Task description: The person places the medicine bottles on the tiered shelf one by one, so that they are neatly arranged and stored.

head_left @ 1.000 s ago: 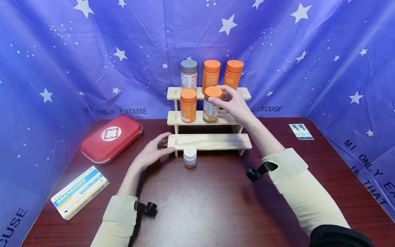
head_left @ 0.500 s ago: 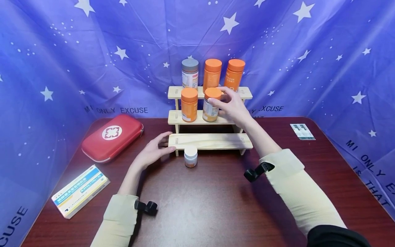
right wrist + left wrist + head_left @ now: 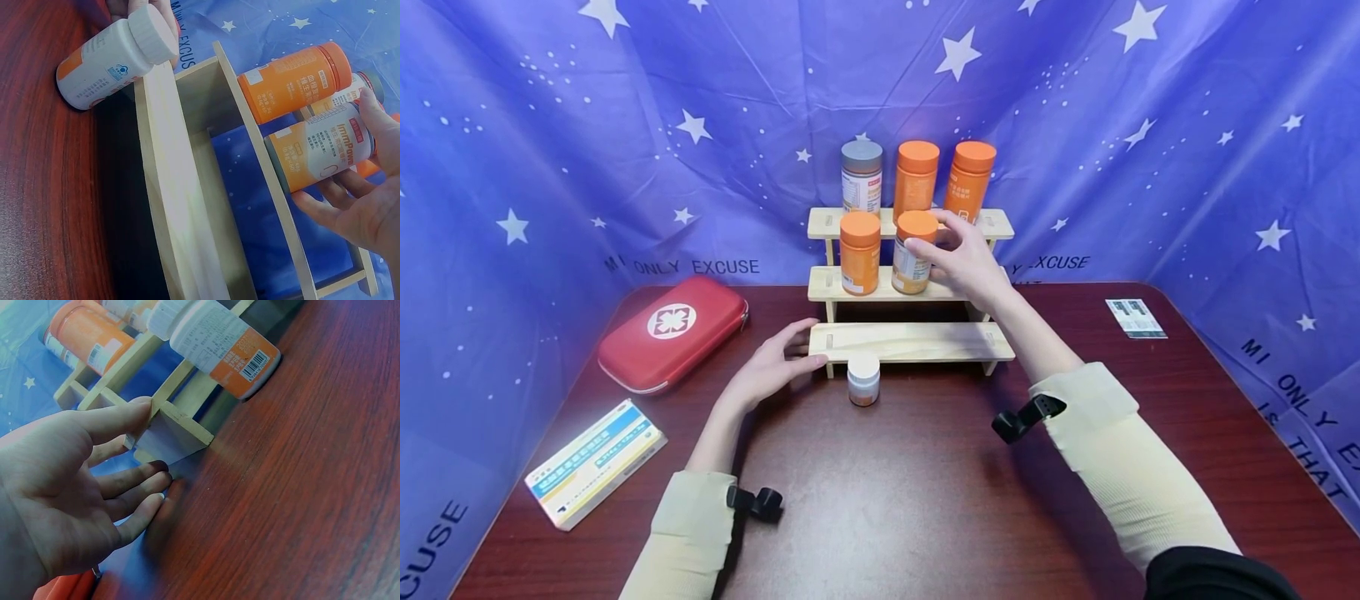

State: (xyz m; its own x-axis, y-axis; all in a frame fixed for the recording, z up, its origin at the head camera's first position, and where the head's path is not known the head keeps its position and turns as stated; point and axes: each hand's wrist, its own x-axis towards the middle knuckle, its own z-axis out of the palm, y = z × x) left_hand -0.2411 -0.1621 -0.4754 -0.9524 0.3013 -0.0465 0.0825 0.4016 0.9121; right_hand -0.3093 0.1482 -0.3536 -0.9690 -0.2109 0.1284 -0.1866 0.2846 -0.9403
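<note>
A three-step wooden display rack (image 3: 910, 340) stands at the back of the table. My right hand (image 3: 967, 260) grips a supplement bottle (image 3: 317, 150) with an orange lid and a white-and-orange label, upright on the middle step; thumb and fingers are on opposite sides. Left of it stands an orange bottle (image 3: 860, 260). My left hand (image 3: 771, 365) holds the left end of the lowest step between thumb and forefinger, the other fingers loose beside it. Before that step, a small white bottle (image 3: 863, 385) with an orange-and-white label stands on the table.
On the top step are a grey-lidded bottle (image 3: 861, 182) and two orange bottles, one (image 3: 916, 179) in the middle and another (image 3: 970, 179) at right. A red first-aid case (image 3: 673, 333) and a medicine box (image 3: 597, 462) lie left. A printed card (image 3: 1137, 318) lies right.
Both hands keep their places, the right on the supplement bottle and the left on the rack's end. The head view has shifted slightly.
</note>
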